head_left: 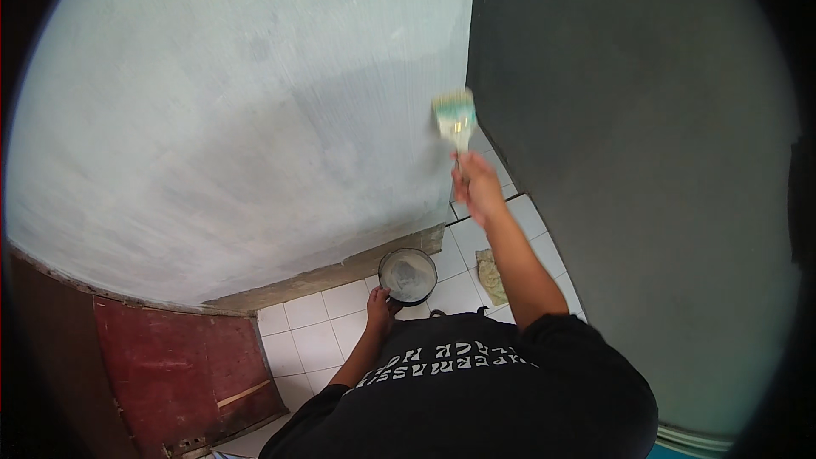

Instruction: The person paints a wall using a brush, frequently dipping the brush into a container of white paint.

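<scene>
Right hand (478,187) grips a flat bristled brush (456,116) — left hand (379,300) steadies a round tin (408,275).

A pale-bristled paintbrush (455,116) points bristles-up against the wall, while a round paint can (408,275) sits low, open.

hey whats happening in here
A person is brushing pale paint onto a wall. The right hand holds a paintbrush raised against the wall near the corner, where a darker wall meets it. The left hand grips the rim of a small paint pot held low over the white tiled floor.
</scene>
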Demonstrator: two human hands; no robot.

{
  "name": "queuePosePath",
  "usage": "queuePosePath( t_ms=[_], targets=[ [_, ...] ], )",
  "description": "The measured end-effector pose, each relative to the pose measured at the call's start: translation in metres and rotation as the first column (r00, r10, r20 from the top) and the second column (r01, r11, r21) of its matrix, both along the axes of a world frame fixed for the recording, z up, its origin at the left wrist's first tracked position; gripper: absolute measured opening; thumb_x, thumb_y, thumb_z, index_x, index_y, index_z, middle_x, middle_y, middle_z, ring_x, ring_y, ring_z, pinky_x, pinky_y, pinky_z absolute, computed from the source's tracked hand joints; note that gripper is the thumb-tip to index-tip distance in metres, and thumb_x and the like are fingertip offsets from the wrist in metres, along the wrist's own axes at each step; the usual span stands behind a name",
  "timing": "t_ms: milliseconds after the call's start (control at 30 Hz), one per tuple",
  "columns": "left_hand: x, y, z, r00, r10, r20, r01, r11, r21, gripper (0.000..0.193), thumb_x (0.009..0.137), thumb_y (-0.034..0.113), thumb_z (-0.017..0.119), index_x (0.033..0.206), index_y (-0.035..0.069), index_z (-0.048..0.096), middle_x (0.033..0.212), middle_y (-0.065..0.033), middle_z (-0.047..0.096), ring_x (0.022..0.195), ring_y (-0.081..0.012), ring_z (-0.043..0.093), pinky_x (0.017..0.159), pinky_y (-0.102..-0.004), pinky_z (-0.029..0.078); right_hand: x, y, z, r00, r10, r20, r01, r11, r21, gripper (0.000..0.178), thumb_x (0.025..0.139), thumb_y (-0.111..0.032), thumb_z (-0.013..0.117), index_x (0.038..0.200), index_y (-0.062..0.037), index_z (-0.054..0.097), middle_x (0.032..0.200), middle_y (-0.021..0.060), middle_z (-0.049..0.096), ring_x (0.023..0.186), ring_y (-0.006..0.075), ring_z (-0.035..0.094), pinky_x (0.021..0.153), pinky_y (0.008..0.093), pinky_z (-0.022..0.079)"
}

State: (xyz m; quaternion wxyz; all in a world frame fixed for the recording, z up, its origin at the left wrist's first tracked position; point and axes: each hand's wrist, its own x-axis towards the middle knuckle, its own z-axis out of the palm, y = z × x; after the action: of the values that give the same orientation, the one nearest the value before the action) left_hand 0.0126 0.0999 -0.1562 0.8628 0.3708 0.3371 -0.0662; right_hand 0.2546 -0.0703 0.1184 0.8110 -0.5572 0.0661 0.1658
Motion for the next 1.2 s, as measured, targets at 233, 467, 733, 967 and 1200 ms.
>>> queuePosePath(
  t_ms=[233,467,733,967,1200],
  targets=[
    [-0.012,-0.005,-0.01,0.993,0.063,-0.1,-0.065,0.998,-0.01,0.027,0.088,0.02,0.056,0.109,0.007,0.045,0.097,-0.0077,0.052,0.079,-0.0232,0.061,0.065,-0.0374,0.055,-0.016,-0.029,-0.109,0.953,-0.023,-0.303,-0.025,0.988,-0.154,0.019,0.097,-0.027,0.05,0.098,-0.0081,0.053,0.062,-0.0017,0.044,0.042,0.0053,0.029,0.038,0.0229,0.023],
    [-0.008,-0.019,0.008,0.996,0.077,-0.044,-0.078,0.996,-0.036,0.024,0.088,0.02,0.055,0.106,0.008,0.045,0.096,-0.0058,0.053,0.081,-0.0211,0.062,0.066,-0.0365,0.055,-0.014,-0.04,-0.121,0.932,-0.045,-0.359,-0.049,0.968,-0.248,0.019,0.095,-0.023,0.05,0.092,-0.0038,0.051,0.056,-0.0009,0.041,0.041,0.0085,0.033,0.036,0.0256,0.025],
    [-0.02,-0.012,-0.003,1.0,-0.005,0.009,0.005,0.998,0.062,0.032,0.091,0.026,0.048,0.117,0.007,0.046,0.109,-0.0102,0.053,0.098,-0.0274,0.059,0.079,-0.0419,0.051,-0.01,-0.012,0.028,0.998,-0.052,0.038,0.061,0.959,-0.276,0.02,0.093,-0.019,0.051,0.089,-0.0012,0.056,0.055,-0.0011,0.043,0.04,0.008,0.035,0.036,0.0253,0.026],
    [-0.021,-0.013,0.004,0.997,0.051,-0.053,-0.052,0.999,-0.012,0.024,0.089,0.02,0.054,0.108,0.008,0.046,0.096,-0.0065,0.052,0.081,-0.0225,0.062,0.068,-0.038,0.055,0.012,0.016,0.189,0.935,0.007,0.354,-0.007,1.0,-0.003,0.021,0.095,-0.022,0.049,0.093,-0.0023,0.056,0.054,-0.0025,0.041,0.042,0.007,0.034,0.04,0.0249,0.027],
    [-0.023,-0.022,0.007,0.997,0.081,-0.01,-0.081,0.996,-0.03,0.023,0.09,0.022,0.053,0.108,0.008,0.047,0.095,-0.0043,0.052,0.079,-0.0206,0.061,0.065,-0.0345,0.053,0.022,-0.003,0.073,0.951,-0.047,0.307,0.066,0.997,-0.051,0.023,0.095,-0.025,0.05,0.093,-0.0036,0.059,0.054,-0.0037,0.04,0.042,0.0063,0.033,0.04,0.0245,0.026]
  ],
)
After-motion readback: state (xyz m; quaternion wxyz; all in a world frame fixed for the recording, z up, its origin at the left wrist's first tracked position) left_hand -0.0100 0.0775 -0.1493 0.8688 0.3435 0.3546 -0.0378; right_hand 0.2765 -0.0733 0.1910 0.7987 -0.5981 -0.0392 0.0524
